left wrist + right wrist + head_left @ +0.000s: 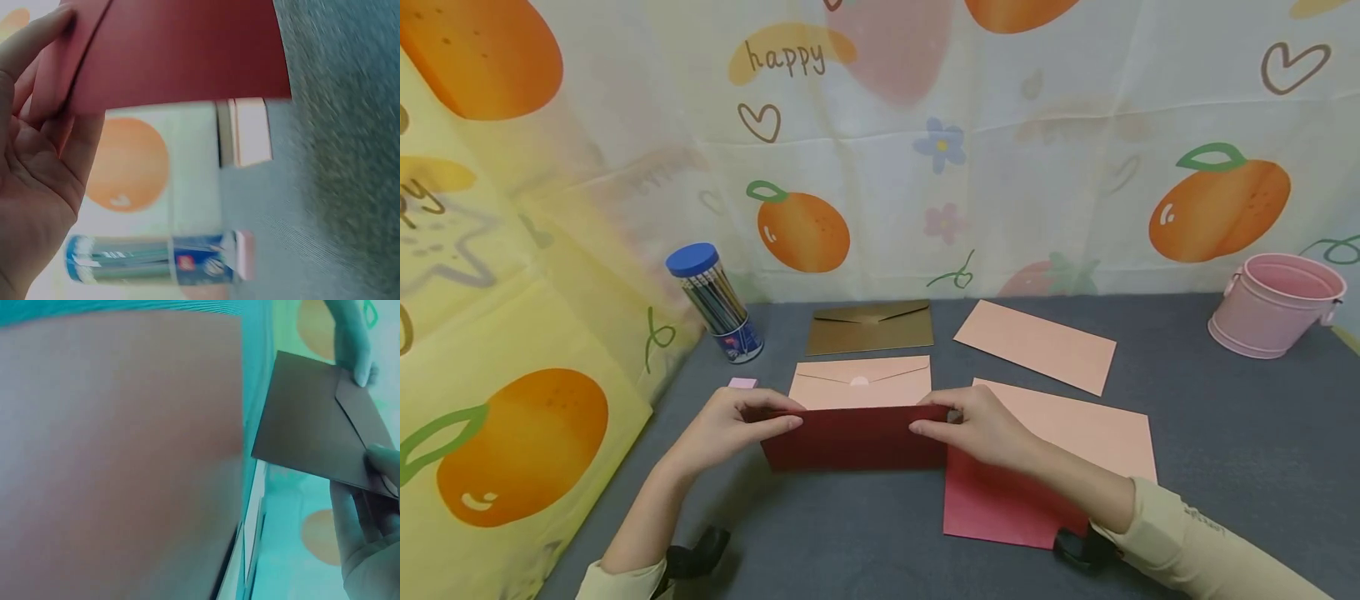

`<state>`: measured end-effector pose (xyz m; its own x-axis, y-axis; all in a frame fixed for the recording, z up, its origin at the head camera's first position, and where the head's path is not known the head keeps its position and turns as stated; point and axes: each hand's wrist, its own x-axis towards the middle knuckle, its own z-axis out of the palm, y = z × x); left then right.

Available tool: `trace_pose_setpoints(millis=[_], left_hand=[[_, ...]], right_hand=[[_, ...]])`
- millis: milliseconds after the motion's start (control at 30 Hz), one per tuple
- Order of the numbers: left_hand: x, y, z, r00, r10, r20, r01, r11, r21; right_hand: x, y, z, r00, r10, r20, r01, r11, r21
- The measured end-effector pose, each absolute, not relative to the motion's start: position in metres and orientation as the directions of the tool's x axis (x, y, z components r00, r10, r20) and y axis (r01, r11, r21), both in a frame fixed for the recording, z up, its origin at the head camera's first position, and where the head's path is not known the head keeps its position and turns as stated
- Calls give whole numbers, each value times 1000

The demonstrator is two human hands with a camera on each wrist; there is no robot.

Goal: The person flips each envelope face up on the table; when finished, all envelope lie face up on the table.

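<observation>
A dark red envelope [857,442] is held up off the table between both hands, with its flap line showing in the left wrist view. My left hand [722,425] pinches its left end, thumb on the near face and fingers behind. At the right end, my right hand [981,427] grips the envelope the same way. Just behind lies a pale pink envelope [861,377] with a round white seal, its front part hidden by the red one. Farther back is a gold-brown envelope [872,333] with its flap down.
Beneath my right forearm lies a large sheet [1075,421], pale pink at the back and red toward the front. A smaller pink sheet [1037,343] lies behind it. A blue-lidded tube of pencils [715,304] stands back left; a pink bucket [1273,308] stands back right.
</observation>
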<state>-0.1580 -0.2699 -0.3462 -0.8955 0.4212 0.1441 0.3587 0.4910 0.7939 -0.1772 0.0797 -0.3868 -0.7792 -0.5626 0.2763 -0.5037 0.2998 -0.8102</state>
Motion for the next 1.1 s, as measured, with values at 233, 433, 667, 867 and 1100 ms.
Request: trace_pose_setpoints(millis=[233,433,667,867,1100], left_hand=[[-166,-292,-358,-968,243,62,171,461,871],[-169,-299,-368,-989,150,7,77,466,882],[-168,-305,-376,-992,115,-44,15,471,882],[-166,-309,-382,-986,147,-84,4,519,855],[-167,-303,-388,-981,171,-90,29,591,806]], right_hand=[[-182,71,-390,-815,-563,136,-320,244,-915],[-184,65,-398,-804,-592,57,-215,200,-956],[-188,64,-404,-798,-603,-2,-167,224,-960],[-191,66,-407,-804,-593,31,-318,386,-866],[-190,68,-409,-781,-622,63,-422,450,-787]])
